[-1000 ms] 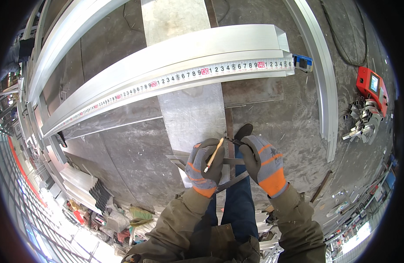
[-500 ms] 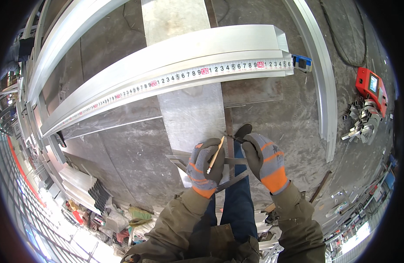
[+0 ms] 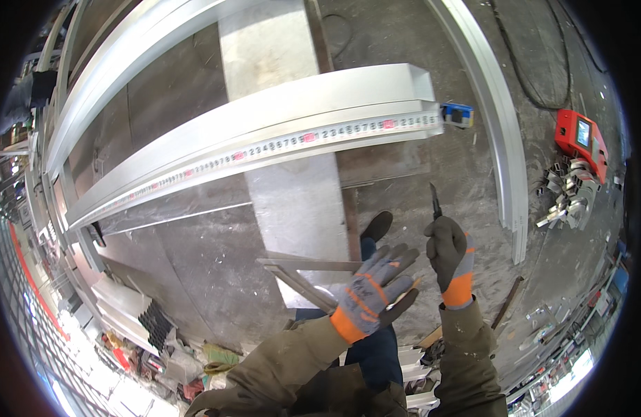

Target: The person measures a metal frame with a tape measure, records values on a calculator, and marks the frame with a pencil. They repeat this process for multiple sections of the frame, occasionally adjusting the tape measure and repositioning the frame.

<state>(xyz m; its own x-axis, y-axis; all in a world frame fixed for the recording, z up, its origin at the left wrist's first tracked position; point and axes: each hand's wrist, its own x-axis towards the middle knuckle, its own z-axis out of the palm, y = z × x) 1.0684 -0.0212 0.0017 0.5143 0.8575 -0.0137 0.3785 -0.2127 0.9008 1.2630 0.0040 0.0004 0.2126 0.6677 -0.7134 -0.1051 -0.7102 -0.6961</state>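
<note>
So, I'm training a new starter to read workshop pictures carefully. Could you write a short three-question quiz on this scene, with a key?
1. Open question: What does the gloved right hand hold, and which way does it point?
2. True or false: The extended tape measure lies along a silvery metal profile.
3. Multiple choice: Where is the red device with a screen?
a) At the left edge of the picture
b) On the right side of the picture
c) Between the two hands

Key:
1. A dark knife, its tip pointing away from the person.
2. True.
3. b
</note>
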